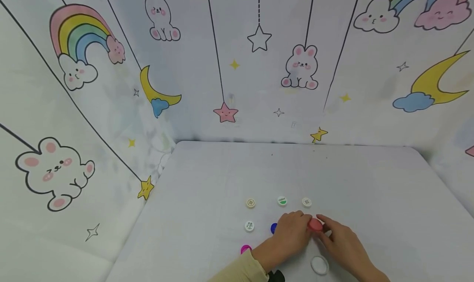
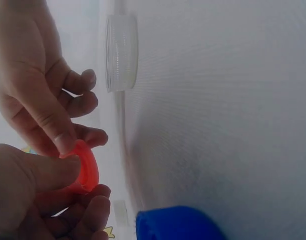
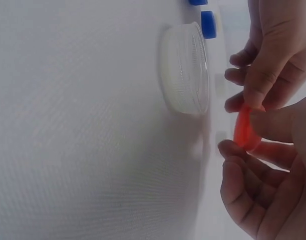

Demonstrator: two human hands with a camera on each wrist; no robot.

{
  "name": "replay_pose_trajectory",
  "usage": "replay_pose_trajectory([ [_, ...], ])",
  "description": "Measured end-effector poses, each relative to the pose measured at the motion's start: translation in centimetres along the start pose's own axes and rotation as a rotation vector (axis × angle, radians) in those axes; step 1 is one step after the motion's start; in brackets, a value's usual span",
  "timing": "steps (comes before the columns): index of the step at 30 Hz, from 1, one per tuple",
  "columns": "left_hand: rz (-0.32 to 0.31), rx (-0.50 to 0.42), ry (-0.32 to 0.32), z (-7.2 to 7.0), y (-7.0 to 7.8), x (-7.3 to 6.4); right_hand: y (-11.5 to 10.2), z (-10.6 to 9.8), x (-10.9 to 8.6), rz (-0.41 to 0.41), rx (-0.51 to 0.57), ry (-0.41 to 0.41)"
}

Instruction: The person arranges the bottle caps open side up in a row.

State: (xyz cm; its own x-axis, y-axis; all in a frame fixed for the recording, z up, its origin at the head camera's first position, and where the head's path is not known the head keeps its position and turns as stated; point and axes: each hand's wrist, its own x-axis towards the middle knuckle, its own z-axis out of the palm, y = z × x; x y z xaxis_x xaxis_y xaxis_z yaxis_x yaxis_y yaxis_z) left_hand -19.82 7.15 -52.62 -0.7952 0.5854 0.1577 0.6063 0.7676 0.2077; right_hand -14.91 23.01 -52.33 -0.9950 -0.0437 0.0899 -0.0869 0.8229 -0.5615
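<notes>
**Red plastic cap pinched between both my grips**

I have the red plastic cap (image 1: pixel 315 224) in the lower right part of the head view, where it appears to be held just off the white worktop (image 1: pixel 207 183). I expect it to be very light and fairly stiff, giving a little if I squeeze the wall hard. It shouldn't break easily, but the smooth, curved rim could slip or spin under a careless fingertip. The best hold, I judge, is on opposite sides of that rim, with thumb and fingertips only and modest pressure.

That is roughly how I have it: my left grip (image 1: pixel 294 230) pinches one side and my right grip (image 1: pixel 342 238) pinches the other, thumbs on the near face. My left forearm, in its beige sleeve (image 1: pixel 238 269), slants up from the bottom centre of the frame, back of the hand uppermost. My right hand reaches in from the lower right corner, its remaining fingers loosely bent in the wrist views.

Below the cap, a clear ribbed lid (image 1: pixel 319 265) rests on the worktop. A blue cap (image 1: pixel 273 228) peeks out beside my left grip, partly hidden by it.
</notes>
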Motion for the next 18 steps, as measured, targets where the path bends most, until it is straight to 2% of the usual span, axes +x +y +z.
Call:
replay_pose_trajectory([
  [7,-0.019,-0.08,-0.01,0.1,0.2,0.12,0.02,-0.18,0.06,0.016,0.023,0.035],
  [13,-0.111,-0.139,-0.041,-0.22,0.42,0.33,0.05,-0.08,0.19,0.055,0.043,-0.009],
  [15,-0.133,-0.158,-0.03,-0.31,0.34,0.39,0.09,0.04,0.23,0.031,0.047,0.014],
  [18,-0.145,-0.2,0.002,-0.6,0.23,0.35,0.18,0.3,0.27,-0.045,0.046,0.09],
])
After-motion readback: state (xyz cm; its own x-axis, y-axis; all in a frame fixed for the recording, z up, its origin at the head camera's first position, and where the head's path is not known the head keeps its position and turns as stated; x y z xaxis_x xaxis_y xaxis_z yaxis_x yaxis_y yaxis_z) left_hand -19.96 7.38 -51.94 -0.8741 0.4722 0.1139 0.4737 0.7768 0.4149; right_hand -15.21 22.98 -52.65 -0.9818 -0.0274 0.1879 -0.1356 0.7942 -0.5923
